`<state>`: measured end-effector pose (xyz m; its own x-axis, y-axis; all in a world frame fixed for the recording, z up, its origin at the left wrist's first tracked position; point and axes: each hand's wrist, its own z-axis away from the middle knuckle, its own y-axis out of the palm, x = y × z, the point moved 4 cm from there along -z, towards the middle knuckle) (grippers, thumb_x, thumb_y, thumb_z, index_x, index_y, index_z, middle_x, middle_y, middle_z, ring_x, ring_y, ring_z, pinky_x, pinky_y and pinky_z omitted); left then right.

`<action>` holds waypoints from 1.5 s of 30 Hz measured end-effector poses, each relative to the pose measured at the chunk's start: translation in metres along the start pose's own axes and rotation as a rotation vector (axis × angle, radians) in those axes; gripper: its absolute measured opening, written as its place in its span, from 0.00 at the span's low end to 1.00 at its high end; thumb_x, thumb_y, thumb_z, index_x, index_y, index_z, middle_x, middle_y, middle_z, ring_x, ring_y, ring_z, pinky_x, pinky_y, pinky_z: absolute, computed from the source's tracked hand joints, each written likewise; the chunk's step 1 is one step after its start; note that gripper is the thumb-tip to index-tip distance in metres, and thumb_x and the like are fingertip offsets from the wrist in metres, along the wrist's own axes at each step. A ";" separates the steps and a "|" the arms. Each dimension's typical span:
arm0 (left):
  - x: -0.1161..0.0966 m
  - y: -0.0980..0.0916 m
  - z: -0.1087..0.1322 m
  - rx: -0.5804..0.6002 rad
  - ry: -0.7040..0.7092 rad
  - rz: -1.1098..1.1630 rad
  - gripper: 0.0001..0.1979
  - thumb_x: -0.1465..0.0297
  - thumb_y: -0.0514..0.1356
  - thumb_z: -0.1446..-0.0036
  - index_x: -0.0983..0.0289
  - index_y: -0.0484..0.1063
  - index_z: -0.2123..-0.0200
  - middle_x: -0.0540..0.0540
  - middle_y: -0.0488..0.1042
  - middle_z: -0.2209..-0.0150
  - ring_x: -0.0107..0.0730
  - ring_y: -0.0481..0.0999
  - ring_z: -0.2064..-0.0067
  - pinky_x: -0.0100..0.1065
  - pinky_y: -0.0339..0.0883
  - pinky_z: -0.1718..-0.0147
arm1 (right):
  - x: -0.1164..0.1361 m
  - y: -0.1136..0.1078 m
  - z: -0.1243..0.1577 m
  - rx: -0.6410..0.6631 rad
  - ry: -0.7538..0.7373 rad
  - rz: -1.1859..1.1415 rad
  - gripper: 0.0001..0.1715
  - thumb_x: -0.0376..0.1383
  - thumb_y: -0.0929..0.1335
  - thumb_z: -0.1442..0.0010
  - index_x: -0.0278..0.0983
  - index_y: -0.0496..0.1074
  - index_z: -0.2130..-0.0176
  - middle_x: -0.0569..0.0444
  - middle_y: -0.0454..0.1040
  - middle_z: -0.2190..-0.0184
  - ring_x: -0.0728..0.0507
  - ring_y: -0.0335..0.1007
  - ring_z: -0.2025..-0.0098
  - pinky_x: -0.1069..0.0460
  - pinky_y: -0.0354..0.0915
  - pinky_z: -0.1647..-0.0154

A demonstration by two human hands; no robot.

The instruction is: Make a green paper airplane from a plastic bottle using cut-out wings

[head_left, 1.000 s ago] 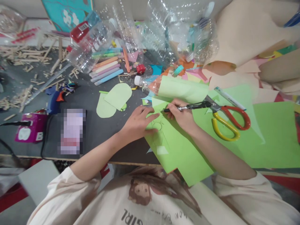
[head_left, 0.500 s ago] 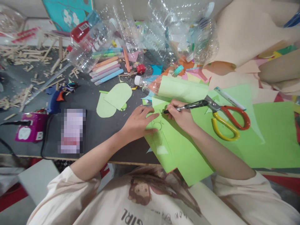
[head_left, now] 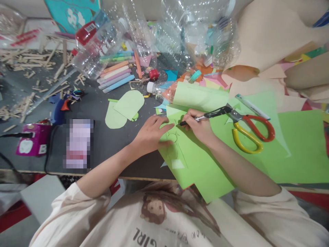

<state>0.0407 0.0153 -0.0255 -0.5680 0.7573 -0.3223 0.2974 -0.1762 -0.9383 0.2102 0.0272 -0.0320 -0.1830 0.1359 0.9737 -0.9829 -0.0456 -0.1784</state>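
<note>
My right hand (head_left: 196,125) grips a black pen (head_left: 213,112), its tip down at the upper part of a bright green paper sheet (head_left: 203,171). Thin dark lines, including a small round outline, are drawn on the sheet left of the pen. My left hand (head_left: 154,133) lies with fingers spread over the sheet's left edge. Right of my right hand are scissors (head_left: 248,128) with one red and one yellow handle. Just beyond both hands lies a plastic bottle (head_left: 164,90) on its side, wrapped in a pale green paper sleeve (head_left: 202,96).
Pale green rounded cutouts (head_left: 125,108) lie left of my hands, near a phone (head_left: 79,143) and a purple box (head_left: 33,139). Chalk-like coloured sticks (head_left: 117,77), wood scraps (head_left: 28,60) and clear bottles (head_left: 174,34) crowd the back. A capped marker (head_left: 252,105) rests beyond the scissors.
The pen tip has shifted very slightly left and down on the green sheet. My left hand stays in place.
</note>
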 end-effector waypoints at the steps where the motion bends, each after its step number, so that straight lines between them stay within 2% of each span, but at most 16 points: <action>1: 0.000 0.000 0.000 0.003 -0.001 0.000 0.25 0.58 0.59 0.42 0.66 0.68 0.46 0.66 0.70 0.51 0.51 0.67 0.47 0.53 0.62 0.47 | 0.000 0.000 0.000 -0.004 -0.009 0.008 0.15 0.36 0.64 0.48 0.41 0.57 0.83 0.62 0.60 0.87 0.51 0.55 0.82 0.53 0.52 0.80; 6: 0.000 0.000 0.000 0.003 0.005 0.008 0.24 0.59 0.59 0.42 0.66 0.68 0.46 0.66 0.70 0.51 0.51 0.67 0.47 0.54 0.62 0.46 | 0.004 0.001 0.001 0.023 -0.067 0.055 0.17 0.35 0.64 0.49 0.41 0.53 0.84 0.62 0.57 0.86 0.51 0.52 0.81 0.52 0.51 0.79; 23: 0.000 0.000 0.000 0.030 -0.014 0.006 0.24 0.59 0.60 0.43 0.64 0.67 0.46 0.65 0.69 0.50 0.51 0.67 0.46 0.54 0.61 0.45 | 0.008 0.003 0.003 0.079 -0.073 0.081 0.18 0.36 0.63 0.50 0.40 0.52 0.86 0.61 0.56 0.88 0.51 0.50 0.82 0.52 0.50 0.79; 25: 0.000 0.001 0.000 0.033 -0.018 0.014 0.25 0.60 0.61 0.44 0.64 0.67 0.45 0.65 0.69 0.49 0.51 0.67 0.46 0.55 0.61 0.45 | 0.007 0.002 0.003 0.085 -0.063 0.057 0.19 0.37 0.64 0.50 0.40 0.55 0.86 0.61 0.58 0.88 0.51 0.51 0.83 0.53 0.51 0.80; 28: 0.002 0.002 0.000 0.037 -0.075 0.042 0.27 0.59 0.62 0.44 0.65 0.65 0.44 0.66 0.67 0.46 0.52 0.66 0.43 0.54 0.60 0.43 | 0.004 -0.003 0.002 0.017 -0.055 -0.027 0.17 0.42 0.66 0.47 0.40 0.62 0.83 0.60 0.64 0.86 0.51 0.57 0.83 0.53 0.54 0.81; 31: 0.007 0.001 -0.002 0.039 -0.202 0.086 0.30 0.60 0.61 0.44 0.67 0.61 0.42 0.68 0.64 0.42 0.52 0.63 0.40 0.50 0.60 0.42 | 0.002 -0.006 0.002 -0.023 -0.092 -0.083 0.18 0.49 0.65 0.43 0.40 0.71 0.75 0.58 0.72 0.82 0.50 0.59 0.85 0.53 0.55 0.84; 33: 0.011 0.000 -0.003 0.041 -0.269 0.108 0.29 0.61 0.60 0.44 0.68 0.61 0.42 0.68 0.63 0.41 0.51 0.63 0.40 0.50 0.60 0.42 | 0.002 -0.005 0.003 -0.017 -0.124 -0.047 0.19 0.51 0.64 0.41 0.41 0.75 0.68 0.56 0.76 0.77 0.50 0.60 0.85 0.52 0.56 0.84; 36: 0.013 -0.001 -0.004 0.048 -0.304 0.125 0.29 0.60 0.60 0.44 0.68 0.62 0.43 0.68 0.63 0.41 0.53 0.62 0.39 0.52 0.58 0.41 | 0.006 -0.003 0.005 -0.002 -0.224 0.114 0.12 0.44 0.66 0.41 0.42 0.76 0.62 0.53 0.80 0.67 0.46 0.72 0.74 0.50 0.66 0.72; 39: 0.014 -0.001 -0.004 0.050 -0.305 0.148 0.28 0.59 0.62 0.45 0.67 0.63 0.45 0.68 0.62 0.40 0.54 0.61 0.38 0.53 0.56 0.40 | 0.011 0.000 0.005 0.035 -0.361 0.261 0.11 0.37 0.67 0.43 0.43 0.75 0.58 0.51 0.80 0.61 0.42 0.74 0.59 0.46 0.68 0.57; 45: 0.016 0.001 -0.002 0.013 -0.322 0.217 0.18 0.64 0.63 0.47 0.64 0.65 0.55 0.66 0.62 0.40 0.52 0.59 0.37 0.52 0.57 0.42 | 0.010 0.008 0.002 0.088 -0.527 0.443 0.12 0.33 0.68 0.46 0.43 0.73 0.59 0.53 0.79 0.67 0.42 0.72 0.65 0.46 0.67 0.60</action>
<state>0.0336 0.0288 -0.0308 -0.7055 0.4654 -0.5345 0.4286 -0.3205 -0.8447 0.2010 0.0262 -0.0237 -0.5108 -0.4122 0.7545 -0.8081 -0.0692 -0.5850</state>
